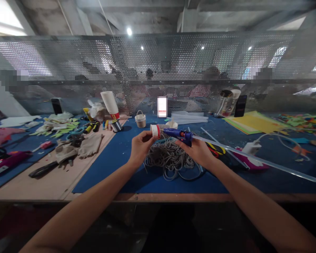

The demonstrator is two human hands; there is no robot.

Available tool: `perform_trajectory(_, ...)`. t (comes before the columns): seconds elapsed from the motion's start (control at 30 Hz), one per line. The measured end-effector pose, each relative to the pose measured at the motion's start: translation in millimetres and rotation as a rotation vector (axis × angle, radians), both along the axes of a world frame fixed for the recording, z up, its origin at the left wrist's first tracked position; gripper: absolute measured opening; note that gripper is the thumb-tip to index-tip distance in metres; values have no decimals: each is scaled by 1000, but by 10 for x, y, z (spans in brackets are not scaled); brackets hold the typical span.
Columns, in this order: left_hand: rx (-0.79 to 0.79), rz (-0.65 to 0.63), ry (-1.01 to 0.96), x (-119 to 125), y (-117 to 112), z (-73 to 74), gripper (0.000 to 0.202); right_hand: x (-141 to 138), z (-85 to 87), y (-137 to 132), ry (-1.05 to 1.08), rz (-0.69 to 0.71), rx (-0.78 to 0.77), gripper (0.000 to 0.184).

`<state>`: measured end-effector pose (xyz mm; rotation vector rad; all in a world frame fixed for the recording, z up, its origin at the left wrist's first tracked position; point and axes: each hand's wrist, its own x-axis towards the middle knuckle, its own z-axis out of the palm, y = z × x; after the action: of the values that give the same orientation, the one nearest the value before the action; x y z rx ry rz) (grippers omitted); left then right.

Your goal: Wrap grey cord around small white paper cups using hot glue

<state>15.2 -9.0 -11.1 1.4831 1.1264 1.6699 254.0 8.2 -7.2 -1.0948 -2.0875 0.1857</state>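
My left hand (141, 144) grips a white paper cup (155, 131) with a red band, tipped on its side. In my right hand (199, 151) is a blue glue gun (179, 134), its nozzle pointing left at the cup; whether the tip touches it I cannot tell. A long clear glue stick (255, 156) sticks out of the gun's back toward the right. Beneath both hands lies a tangled heap of grey cord (171, 158). Just behind the cup stands another small pale cup (172, 124), partly hidden.
A small handled basket (140, 120) stands farther back. On the left are a leaning stack of paper cups (110, 102), gloves (91, 146), scissors (75, 134) and a pink glue gun (4, 135). To the right lie coloured sheets (249, 123) and a white plug (251, 148). Perforated metal screen (147, 63) behind.
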Motion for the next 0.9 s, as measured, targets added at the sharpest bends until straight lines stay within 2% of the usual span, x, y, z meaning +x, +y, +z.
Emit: perform_trajectory(0.9,79,81,196,-38,5,-22,24,5,-9,8,-35,-6,78,44)
